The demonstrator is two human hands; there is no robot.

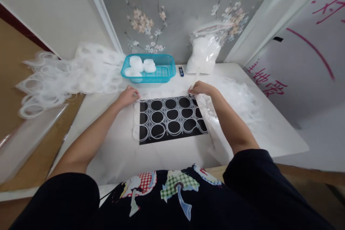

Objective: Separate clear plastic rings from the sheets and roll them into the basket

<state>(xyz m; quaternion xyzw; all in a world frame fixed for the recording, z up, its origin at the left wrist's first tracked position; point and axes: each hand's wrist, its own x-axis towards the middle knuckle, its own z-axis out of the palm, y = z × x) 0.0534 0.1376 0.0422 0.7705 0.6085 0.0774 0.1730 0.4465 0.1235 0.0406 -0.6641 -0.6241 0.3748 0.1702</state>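
On the white table lies a black rectangular sheet (172, 141), and over it is spread a white see-through sheet of joined rings (172, 115) that extends past its left and right edges. My left hand (128, 97) has its fingertips pinched at the far left corner of the ring sheet. At the far right corner, my right hand (202, 89) is closed too, its fingertips on the edge of the ring sheet. Exactly what lies between the fingers is partly hidden.
A blue basket (167, 78) with white round pads (136, 63) stands behind, beside small thread snips (181, 71) and a clear bag of white pieces (202, 55). White ring sheets pile up at left (88, 68); more white material (237, 99) lies right.
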